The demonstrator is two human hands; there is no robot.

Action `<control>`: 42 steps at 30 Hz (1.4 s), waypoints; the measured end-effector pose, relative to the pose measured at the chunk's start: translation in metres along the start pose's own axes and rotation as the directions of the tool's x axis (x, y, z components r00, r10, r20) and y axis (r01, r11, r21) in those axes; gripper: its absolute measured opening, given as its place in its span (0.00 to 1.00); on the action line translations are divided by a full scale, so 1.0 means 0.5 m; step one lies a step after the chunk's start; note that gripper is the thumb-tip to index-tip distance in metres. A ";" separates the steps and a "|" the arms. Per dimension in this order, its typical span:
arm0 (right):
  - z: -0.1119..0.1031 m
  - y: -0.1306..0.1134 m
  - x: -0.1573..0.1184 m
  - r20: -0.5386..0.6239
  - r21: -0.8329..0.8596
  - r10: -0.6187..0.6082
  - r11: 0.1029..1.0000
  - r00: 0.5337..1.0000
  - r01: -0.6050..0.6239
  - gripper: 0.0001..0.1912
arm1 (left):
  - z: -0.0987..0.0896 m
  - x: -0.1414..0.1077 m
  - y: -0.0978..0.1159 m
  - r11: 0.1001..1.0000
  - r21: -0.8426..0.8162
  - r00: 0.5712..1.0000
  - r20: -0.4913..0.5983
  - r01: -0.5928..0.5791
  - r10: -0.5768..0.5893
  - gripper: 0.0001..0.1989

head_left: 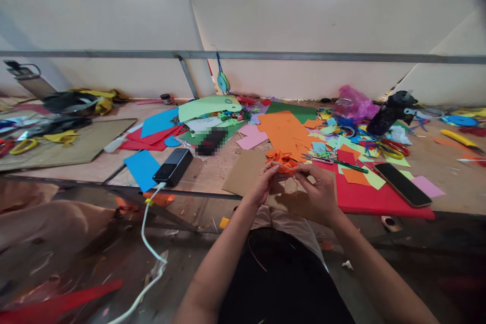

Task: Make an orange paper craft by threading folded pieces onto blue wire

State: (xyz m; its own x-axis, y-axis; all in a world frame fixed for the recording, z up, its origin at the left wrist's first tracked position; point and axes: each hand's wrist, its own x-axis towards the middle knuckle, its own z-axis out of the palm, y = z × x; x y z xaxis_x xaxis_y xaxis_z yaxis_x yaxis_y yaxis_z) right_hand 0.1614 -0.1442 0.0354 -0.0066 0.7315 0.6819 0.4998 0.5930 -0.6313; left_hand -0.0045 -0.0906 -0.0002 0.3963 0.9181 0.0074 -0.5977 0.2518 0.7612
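Note:
Near the table's front edge, my left hand [262, 183] and my right hand [318, 188] both pinch a piece of cut orange paper [287, 168] between fingertips. Its exact shape is too small to make out. Right behind it lies a heap of spiky orange paper cuttings [280, 156]. Under my hands is a brown cardboard sheet [243, 174], partly covered by my forearms. Beyond the cuttings spreads a large orange paper sheet [283, 129]. To the right of my right hand, a red sheet [353, 197] bears paper scraps and a pen [353, 166].
A phone [402, 185] lies at the right front edge, with scissors [393, 149] and a dark bottle [383, 116] behind. At left, a power bank [173, 167] trails a white cable [146, 240] over the edge. A person's leg [61, 228] shows at far left.

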 end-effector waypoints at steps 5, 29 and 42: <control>-0.002 -0.005 0.004 0.007 -0.004 0.027 1.000 1.000 -0.027 0.04 | 0.005 -0.003 0.005 1.000 -0.003 1.000 -0.005 0.016 -0.016 0.20; 0.005 -0.002 0.002 -0.037 -0.019 0.142 0.990 0.989 -0.143 0.03 | 0.001 0.000 0.001 1.000 -0.003 0.999 0.018 0.030 -0.030 0.20; 0.000 -0.002 -0.006 -0.004 -0.162 -0.018 0.987 1.000 0.017 0.06 | -0.008 0.006 -0.015 0.994 0.107 1.000 -0.001 0.007 -0.007 0.22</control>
State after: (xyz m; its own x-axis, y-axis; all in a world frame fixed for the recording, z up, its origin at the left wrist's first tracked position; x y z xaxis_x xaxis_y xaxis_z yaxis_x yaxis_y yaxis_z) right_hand 0.1610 -0.1471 0.0338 -0.0120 0.7196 0.6943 0.6333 0.5428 -0.5516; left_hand -0.0019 -0.0886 -0.0085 0.3999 0.9165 0.0012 -0.5167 0.2244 0.8262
